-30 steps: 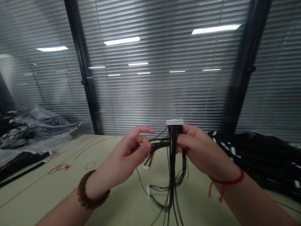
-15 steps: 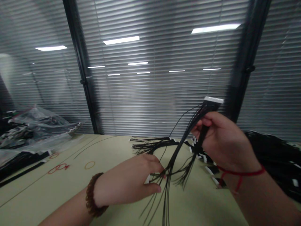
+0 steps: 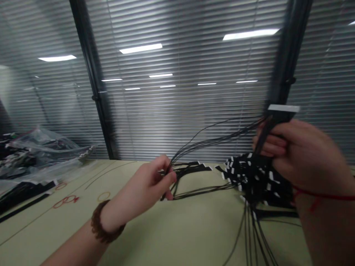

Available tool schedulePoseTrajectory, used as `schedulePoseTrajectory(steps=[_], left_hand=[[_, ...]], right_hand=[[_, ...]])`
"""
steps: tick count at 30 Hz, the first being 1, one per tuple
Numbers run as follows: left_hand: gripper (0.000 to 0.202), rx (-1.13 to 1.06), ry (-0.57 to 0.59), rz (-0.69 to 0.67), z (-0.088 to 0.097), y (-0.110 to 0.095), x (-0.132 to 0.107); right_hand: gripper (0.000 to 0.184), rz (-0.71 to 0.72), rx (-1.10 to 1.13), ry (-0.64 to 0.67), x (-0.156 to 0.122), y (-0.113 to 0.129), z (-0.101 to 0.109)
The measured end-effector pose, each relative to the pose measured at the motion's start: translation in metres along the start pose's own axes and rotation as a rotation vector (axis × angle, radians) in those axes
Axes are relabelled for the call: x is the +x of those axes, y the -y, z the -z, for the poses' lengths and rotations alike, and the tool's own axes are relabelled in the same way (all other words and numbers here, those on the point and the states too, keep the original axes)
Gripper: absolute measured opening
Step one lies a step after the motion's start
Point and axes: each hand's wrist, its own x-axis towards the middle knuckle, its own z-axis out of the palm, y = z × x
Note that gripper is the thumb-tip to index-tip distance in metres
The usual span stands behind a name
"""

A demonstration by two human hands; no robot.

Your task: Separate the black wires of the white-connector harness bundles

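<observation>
A black wire harness with a white connector end [image 3: 284,108] is held up at the right by my right hand [image 3: 299,155], its fingers closed round the flat black part just under the connector. Thin black wires [image 3: 213,140] run from there leftward to my left hand [image 3: 149,184], which pinches a bunch of them above the table. More wires [image 3: 205,191] stretch from my left hand back toward the right. Other loose strands [image 3: 251,236] hang below my right hand.
Black cables with white ends [image 3: 244,170] are heaped behind my right hand. More cables [image 3: 194,168] lie at the table's back edge. Clear plastic bags [image 3: 52,144], black cables [image 3: 27,194], red bands [image 3: 66,200] and a yellow band [image 3: 104,196] are at left. Window blinds [image 3: 177,111] stand behind.
My right hand has moved right with the connector end. My left hand has shifted left and slightly up, closing on wires, so the strands now stretch between both hands.
</observation>
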Motion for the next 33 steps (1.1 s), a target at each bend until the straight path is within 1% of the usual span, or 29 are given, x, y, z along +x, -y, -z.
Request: schedulePoseTrajectory(steps=[1,2,3,4,5,6,8,10,11,12,14,16,18,19,20,22,24,26,28,29,31,33], left_hand=[[0.014,-0.056,-0.073,-0.035,0.0,0.001,0.001],[0.029,-0.104,-0.118,-0.077,0.0,0.002,0.001],[0.04,-0.145,-0.127,-0.115,-0.001,0.002,0.001],[0.043,-0.177,-0.104,-0.132,-0.003,0.001,0.001],[0.04,-0.208,-0.062,-0.123,-0.005,0.0,0.0],[0.031,-0.237,-0.002,-0.092,-0.007,-0.002,-0.001],[0.013,-0.311,0.148,0.004,-0.009,-0.007,-0.005],[0.012,-0.467,0.289,0.079,-0.009,-0.012,-0.008],[0.014,-0.575,0.322,0.097,-0.007,-0.014,-0.01],[0.015,-0.694,0.325,0.107,-0.003,-0.016,-0.012],[0.018,-0.929,0.269,0.107,0.007,-0.019,-0.015],[0.019,-1.116,0.179,0.09,0.02,-0.022,-0.018],[0.015,-1.247,0.106,0.057,0.033,-0.025,-0.022],[0.012,-1.286,0.075,0.035,0.038,-0.027,-0.023],[0.014,-1.308,0.051,0.012,0.043,-0.029,-0.024],[0.031,-1.29,0.002,-0.017,0.049,-0.03,-0.024],[0.039,-1.201,-0.097,-0.024,0.051,-0.028,-0.023],[0.033,-1.042,-0.233,-0.042,0.05,-0.024,-0.02],[0.018,-0.892,-0.335,-0.09,0.048,-0.018,-0.016],[0.016,-0.845,-0.362,-0.118,0.046,-0.015,-0.013],[0.02,-0.807,-0.388,-0.16,0.042,-0.011,-0.009],[0.026,-0.795,-0.394,-0.149,0.038,-0.009,-0.005]], right_hand=[[0.011,-0.024,-0.015,0.049,-0.001,-0.002,-0.002],[0.011,-0.049,-0.024,0.098,-0.003,-0.006,-0.005],[0.011,-0.073,-0.035,0.15,-0.005,-0.01,-0.01],[0.01,-0.096,-0.055,0.205,-0.007,-0.014,-0.015],[0.009,-0.118,-0.082,0.265,-0.01,-0.019,-0.02],[0.01,-0.142,-0.114,0.328,-0.014,-0.023,-0.027],[0.016,-0.186,-0.175,0.447,-0.022,-0.031,-0.04],[0.017,-0.226,-0.209,0.549,-0.03,-0.039,-0.053],[0.015,-0.246,-0.209,0.596,-0.034,-0.044,-0.059],[0.014,-0.265,-0.202,0.642,-0.037,-0.048,-0.064],[0.018,-0.294,-0.173,0.721,-0.04,-0.057,-0.071],[0.026,-0.298,-0.148,0.758,-0.04,-0.066,-0.076],[0.027,-0.272,-0.163,0.73,-0.038,-0.074,-0.078],[0.025,-0.25,-0.184,0.7,-0.037,-0.078,-0.079],[0.022,-0.225,-0.212,0.669,-0.036,-0.081,-0.078],[0.015,-0.174,-0.277,0.632,-0.034,-0.085,-0.076],[0.009,-0.122,-0.353,0.629,-0.033,-0.085,-0.072],[0.007,-0.066,-0.443,0.639,-0.033,-0.081,-0.069],[0.012,-0.013,-0.54,0.652,-0.034,-0.075,-0.066],[0.016,0.008,-0.582,0.659,-0.034,-0.071,-0.066],[0.024,0.036,-0.646,0.68,-0.035,-0.065,-0.064],[0.028,0.052,-0.686,0.705,-0.035,-0.06,-0.063]])
